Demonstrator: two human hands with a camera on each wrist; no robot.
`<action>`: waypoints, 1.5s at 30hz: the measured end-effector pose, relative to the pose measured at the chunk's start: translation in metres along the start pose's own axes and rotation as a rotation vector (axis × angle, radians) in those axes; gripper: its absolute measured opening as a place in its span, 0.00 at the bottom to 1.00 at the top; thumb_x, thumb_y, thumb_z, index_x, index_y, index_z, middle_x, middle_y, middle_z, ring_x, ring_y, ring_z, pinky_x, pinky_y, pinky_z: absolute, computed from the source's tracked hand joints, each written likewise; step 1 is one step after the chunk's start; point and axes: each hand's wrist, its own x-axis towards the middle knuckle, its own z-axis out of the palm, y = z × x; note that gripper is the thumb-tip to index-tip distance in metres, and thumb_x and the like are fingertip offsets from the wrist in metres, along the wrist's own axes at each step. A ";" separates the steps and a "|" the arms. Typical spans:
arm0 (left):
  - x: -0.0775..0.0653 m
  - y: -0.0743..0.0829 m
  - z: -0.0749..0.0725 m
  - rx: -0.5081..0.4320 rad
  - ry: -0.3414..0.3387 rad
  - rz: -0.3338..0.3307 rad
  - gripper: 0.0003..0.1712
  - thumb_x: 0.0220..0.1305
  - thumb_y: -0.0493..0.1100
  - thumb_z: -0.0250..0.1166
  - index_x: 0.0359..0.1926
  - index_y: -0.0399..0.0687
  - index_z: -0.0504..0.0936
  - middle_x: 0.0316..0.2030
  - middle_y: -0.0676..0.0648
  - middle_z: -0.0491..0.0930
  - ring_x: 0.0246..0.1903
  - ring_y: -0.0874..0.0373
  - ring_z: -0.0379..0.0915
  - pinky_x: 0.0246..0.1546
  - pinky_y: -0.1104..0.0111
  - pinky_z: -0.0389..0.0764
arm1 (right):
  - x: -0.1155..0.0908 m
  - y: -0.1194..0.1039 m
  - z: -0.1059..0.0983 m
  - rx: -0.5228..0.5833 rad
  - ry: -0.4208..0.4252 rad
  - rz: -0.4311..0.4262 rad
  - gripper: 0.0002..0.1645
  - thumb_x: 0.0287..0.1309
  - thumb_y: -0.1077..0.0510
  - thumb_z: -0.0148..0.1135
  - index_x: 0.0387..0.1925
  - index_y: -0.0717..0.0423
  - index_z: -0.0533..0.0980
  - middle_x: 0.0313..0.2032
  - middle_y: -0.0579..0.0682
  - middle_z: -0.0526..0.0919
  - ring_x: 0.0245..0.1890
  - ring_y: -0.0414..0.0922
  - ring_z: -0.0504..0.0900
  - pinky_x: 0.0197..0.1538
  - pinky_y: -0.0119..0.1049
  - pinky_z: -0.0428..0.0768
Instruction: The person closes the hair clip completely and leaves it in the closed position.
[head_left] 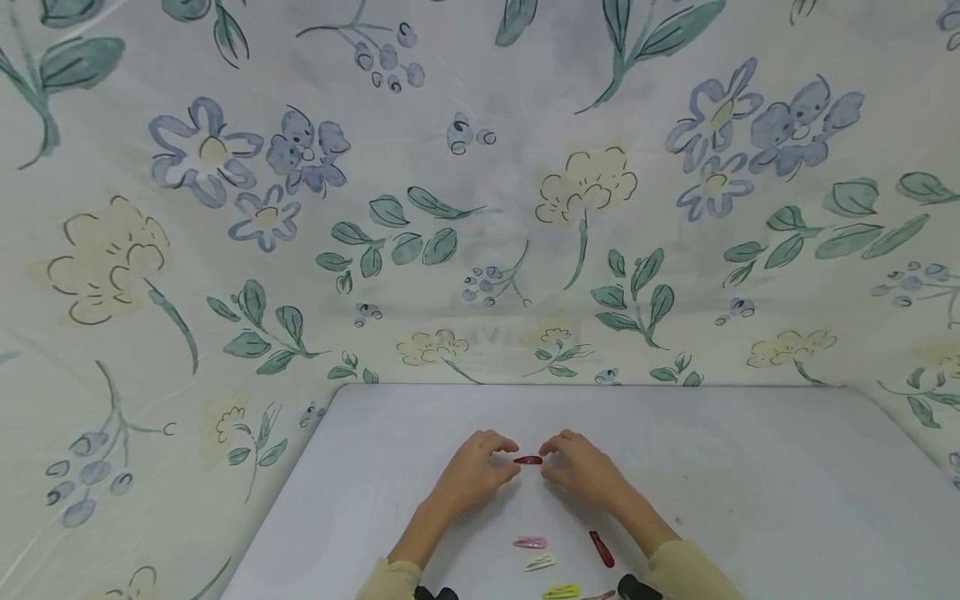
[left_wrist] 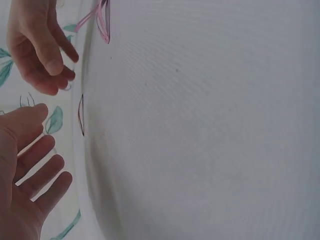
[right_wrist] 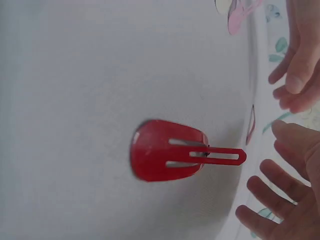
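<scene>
Only wrist views show the farthest clip (left_wrist: 82, 115) gaping.

A small screened-off work spot is shown; whether it is set up in a home, a studio or elsewhere cannot be told. A white bench (head_left: 765, 483) is enclosed at the back and along both sides by a pale covering (head_left: 442, 154), printed in a blue, yellow and green flower pattern (a homely design, of the kind used for curtains or tablecloths), and the surroundings beyond are hidden by it. A domestic note is added by the hair clips (head_left: 602, 549) laid on the bench.
</scene>
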 end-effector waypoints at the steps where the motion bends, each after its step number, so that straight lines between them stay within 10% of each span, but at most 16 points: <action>1: -0.001 0.001 -0.001 -0.007 0.002 0.004 0.14 0.61 0.45 0.69 0.47 0.46 0.84 0.44 0.51 0.83 0.51 0.53 0.75 0.54 0.55 0.77 | -0.002 0.000 -0.001 0.005 -0.005 0.003 0.13 0.56 0.56 0.70 0.44 0.49 0.81 0.44 0.47 0.79 0.50 0.49 0.78 0.54 0.50 0.79; 45: -0.058 0.013 0.006 0.009 -0.154 0.205 0.15 0.53 0.45 0.75 0.42 0.49 0.85 0.43 0.56 0.80 0.49 0.59 0.72 0.54 0.66 0.75 | -0.071 -0.017 0.006 -0.001 -0.083 -0.242 0.11 0.53 0.53 0.72 0.39 0.44 0.81 0.43 0.38 0.77 0.47 0.41 0.75 0.45 0.40 0.80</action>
